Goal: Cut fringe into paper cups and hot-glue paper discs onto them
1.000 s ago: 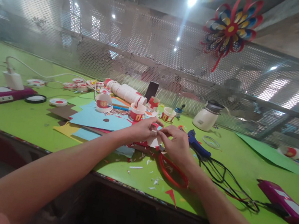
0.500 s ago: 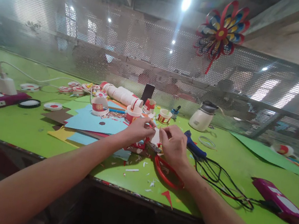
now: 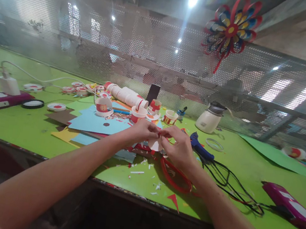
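Close together over the table, my left hand (image 3: 144,132) and my right hand (image 3: 179,144) both pinch a small white paper piece (image 3: 155,144). It carries red bits at its edges, and fingertips cover part of it. Red-handled scissors (image 3: 176,177) lie under my right hand and wrist, their blades mostly hidden. To the right of that hand rests a blue glue gun (image 3: 200,148) with a black cord. Beyond my left hand stands a red and white paper cup (image 3: 138,115). Light blue paper sheets (image 3: 100,124) are stacked to its left.
White and red paper scraps (image 3: 137,172) litter the front of the green table (image 3: 74,156). At the back are a phone (image 3: 153,93), a row of nested cups (image 3: 128,96) and a white kettle (image 3: 209,118). Purple power strips (image 3: 291,204) sit at both sides.
My hands have come closer together, and the white paper piece now shows more plainly between them. The view has shifted slightly. The scissors remain on the table.
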`<action>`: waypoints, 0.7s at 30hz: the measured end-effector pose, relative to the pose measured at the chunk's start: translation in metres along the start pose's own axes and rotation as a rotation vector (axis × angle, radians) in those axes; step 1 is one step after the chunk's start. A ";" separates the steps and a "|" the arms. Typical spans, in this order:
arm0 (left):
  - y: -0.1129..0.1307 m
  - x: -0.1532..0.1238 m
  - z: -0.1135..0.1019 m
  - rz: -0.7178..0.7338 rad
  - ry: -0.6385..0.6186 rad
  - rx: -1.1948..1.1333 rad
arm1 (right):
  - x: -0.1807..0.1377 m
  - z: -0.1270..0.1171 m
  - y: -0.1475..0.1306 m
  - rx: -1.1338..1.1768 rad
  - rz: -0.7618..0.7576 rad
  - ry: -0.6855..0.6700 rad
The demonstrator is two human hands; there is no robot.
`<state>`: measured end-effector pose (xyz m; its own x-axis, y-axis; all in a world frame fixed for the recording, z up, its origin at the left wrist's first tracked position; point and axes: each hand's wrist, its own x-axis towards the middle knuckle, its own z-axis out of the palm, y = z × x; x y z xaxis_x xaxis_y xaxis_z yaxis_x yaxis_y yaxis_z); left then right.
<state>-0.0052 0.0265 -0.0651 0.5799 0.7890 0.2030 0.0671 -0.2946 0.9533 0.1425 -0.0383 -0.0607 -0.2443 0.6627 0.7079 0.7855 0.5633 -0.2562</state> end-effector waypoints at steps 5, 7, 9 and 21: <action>-0.006 0.003 0.000 0.021 -0.001 0.005 | 0.001 0.001 0.003 0.014 0.033 0.010; -0.008 0.006 0.000 0.041 0.021 0.019 | 0.001 0.001 0.005 0.014 0.062 0.028; -0.010 0.009 -0.001 0.064 0.042 0.042 | 0.001 0.002 0.007 0.021 0.097 0.042; -0.011 0.010 0.000 0.112 0.013 0.100 | 0.006 -0.001 0.012 0.290 0.345 -0.053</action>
<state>-0.0007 0.0375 -0.0731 0.5780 0.7548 0.3102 0.0839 -0.4331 0.8975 0.1510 -0.0287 -0.0587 -0.0308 0.8563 0.5156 0.6363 0.4146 -0.6506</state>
